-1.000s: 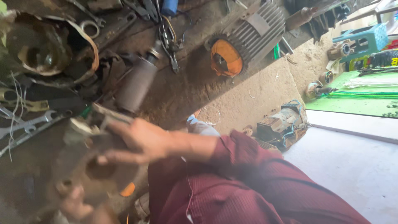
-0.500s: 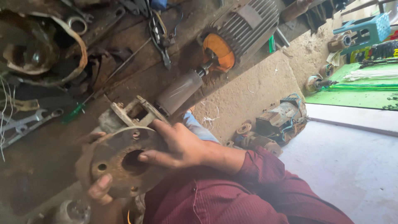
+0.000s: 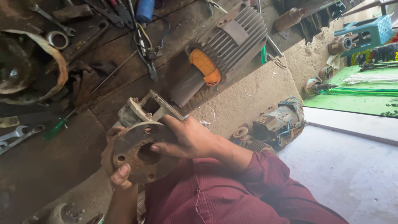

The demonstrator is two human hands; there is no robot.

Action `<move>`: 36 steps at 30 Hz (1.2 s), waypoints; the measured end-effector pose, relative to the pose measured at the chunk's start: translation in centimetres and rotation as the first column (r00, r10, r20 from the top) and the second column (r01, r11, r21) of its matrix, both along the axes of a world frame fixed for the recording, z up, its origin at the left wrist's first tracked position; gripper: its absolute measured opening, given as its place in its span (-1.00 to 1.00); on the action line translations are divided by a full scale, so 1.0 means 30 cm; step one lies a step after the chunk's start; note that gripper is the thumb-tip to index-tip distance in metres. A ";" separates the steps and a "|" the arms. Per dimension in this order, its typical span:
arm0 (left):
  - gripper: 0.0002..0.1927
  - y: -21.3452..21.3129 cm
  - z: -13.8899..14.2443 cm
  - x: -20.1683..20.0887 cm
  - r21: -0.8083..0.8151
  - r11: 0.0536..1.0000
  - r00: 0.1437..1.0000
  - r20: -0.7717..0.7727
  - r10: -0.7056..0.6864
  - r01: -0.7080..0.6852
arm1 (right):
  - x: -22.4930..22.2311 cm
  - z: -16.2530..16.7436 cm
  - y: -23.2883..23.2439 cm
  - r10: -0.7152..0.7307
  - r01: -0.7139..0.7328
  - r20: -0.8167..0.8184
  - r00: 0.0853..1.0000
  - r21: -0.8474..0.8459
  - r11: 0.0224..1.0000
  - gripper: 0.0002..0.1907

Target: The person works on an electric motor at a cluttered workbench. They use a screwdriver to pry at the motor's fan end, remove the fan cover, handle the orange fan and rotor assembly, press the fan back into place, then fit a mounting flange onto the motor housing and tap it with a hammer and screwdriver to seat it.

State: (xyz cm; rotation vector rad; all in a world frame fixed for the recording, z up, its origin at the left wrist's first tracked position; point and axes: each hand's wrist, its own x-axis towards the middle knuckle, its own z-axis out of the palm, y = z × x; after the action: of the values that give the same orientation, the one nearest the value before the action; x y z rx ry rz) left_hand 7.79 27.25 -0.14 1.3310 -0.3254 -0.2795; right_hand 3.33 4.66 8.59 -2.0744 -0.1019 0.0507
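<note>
Raised closer, rusty round flange (image 3: 139,155), both hands gripping

the wooden bench (image 3: 49,166) is lying bare just left of the rusty round part (image 3: 139,151), so a hand is fitting there. farther up, wrenches (image 3: 18,135), a green screwdriver (image 3: 56,129) and pliers (image 3: 143,49) are crowding it. the big finned motor (image 3: 230,41) is blocking the upper right. the pale floor (image 3: 352,170) is lying open.
</note>
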 end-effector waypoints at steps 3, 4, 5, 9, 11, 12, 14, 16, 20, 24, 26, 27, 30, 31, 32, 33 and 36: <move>-0.22 -0.048 0.004 0.001 0.001 1.000 1.000 -0.013 -0.008 0.008 | 0.005 -0.001 -0.047 -0.011 0.003 -0.225 0.974 -0.037 0.999 -0.45; -0.21 -0.061 0.001 0.008 -0.004 1.000 1.000 -0.009 -0.006 0.006 | 0.009 -0.004 -0.058 -0.016 -0.001 -0.296 0.955 -0.057 0.998 -0.44; -0.20 -0.068 -0.002 0.010 -0.012 1.000 0.999 -0.044 0.010 -0.011 | 0.015 -0.007 -0.067 -0.004 -0.011 -0.245 0.970 -0.059 0.998 -0.45; -0.21 -0.077 -0.028 0.022 -0.075 0.997 0.995 -0.103 0.015 -0.022 | 0.044 -0.022 -0.079 0.034 -0.051 -0.208 0.978 -0.078 0.996 -0.44; -0.22 -0.074 -0.042 0.024 -0.164 0.987 0.992 -0.129 -0.014 -0.007 | 0.057 -0.022 -0.080 0.055 -0.092 -0.252 0.966 -0.138 0.986 -0.42; -0.21 -0.072 -0.048 0.024 -0.216 0.976 0.985 -0.172 -0.028 -0.010 | 0.064 -0.019 -0.083 0.074 -0.126 -0.276 0.958 -0.176 0.976 -0.41; -0.23 -0.064 -0.052 0.015 -0.234 0.972 0.979 -0.201 -0.039 -0.010 | 0.070 -0.006 -0.088 0.104 -0.173 -0.320 0.942 -0.195 0.966 -0.40; -0.26 -0.059 -0.057 0.013 -0.183 0.983 0.989 -0.147 -0.023 -0.004 | 0.078 0.008 -0.100 0.140 -0.205 -0.327 0.935 -0.175 0.963 -0.38; -0.27 -0.060 -0.083 0.027 -0.239 0.971 0.980 -0.194 -0.040 -0.008 | 0.104 0.013 -0.109 0.111 -0.126 -0.161 0.981 -0.090 0.988 -0.39; -0.18 -0.070 -0.130 0.074 -0.566 0.805 0.828 -0.528 -0.188 -0.178 | 0.149 -0.022 -0.094 0.084 -0.114 -0.343 0.936 -0.067 0.991 -0.38; -0.11 -0.072 -0.133 0.088 -0.596 0.766 0.770 -0.598 -0.223 -0.240 | 0.165 -0.031 -0.090 0.082 -0.102 -0.370 0.925 -0.033 0.994 -0.39; -0.10 -0.072 -0.127 0.091 -0.591 0.774 0.777 -0.590 -0.221 -0.229 | 0.171 -0.031 -0.092 0.083 -0.104 -0.379 0.922 -0.036 0.994 -0.39; -0.13 -0.076 -0.080 0.081 -0.499 0.833 0.807 -0.579 -0.115 -0.239 | 0.168 -0.002 -0.112 0.103 -0.131 -0.387 0.916 -0.046 0.990 -0.35; -0.14 -0.082 -0.058 0.070 -0.456 0.854 0.813 -0.578 -0.070 -0.251 | 0.163 0.014 -0.123 0.107 -0.138 -0.393 0.913 -0.052 0.989 -0.33; -0.13 -0.087 -0.037 0.067 -0.449 0.870 0.823 -0.560 -0.097 -0.203 | 0.158 0.029 -0.132 0.102 -0.126 -0.339 0.935 -0.051 0.991 -0.35; -0.11 -0.092 -0.016 0.060 -0.442 0.883 0.829 -0.546 -0.124 -0.159 | 0.152 0.044 -0.140 0.097 -0.116 -0.290 0.952 -0.050 0.992 -0.36; -0.23 -0.122 0.012 0.076 -0.305 0.952 0.916 -0.379 -0.134 0.013 | 0.156 0.056 -0.152 0.092 -0.108 -0.289 0.953 -0.042 0.993 -0.36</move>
State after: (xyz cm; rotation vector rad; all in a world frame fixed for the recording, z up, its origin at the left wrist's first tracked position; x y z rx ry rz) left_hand 10.07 23.59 0.22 0.9379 -0.0693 -0.5349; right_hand 8.02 0.09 10.26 -2.0947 -0.0274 0.4194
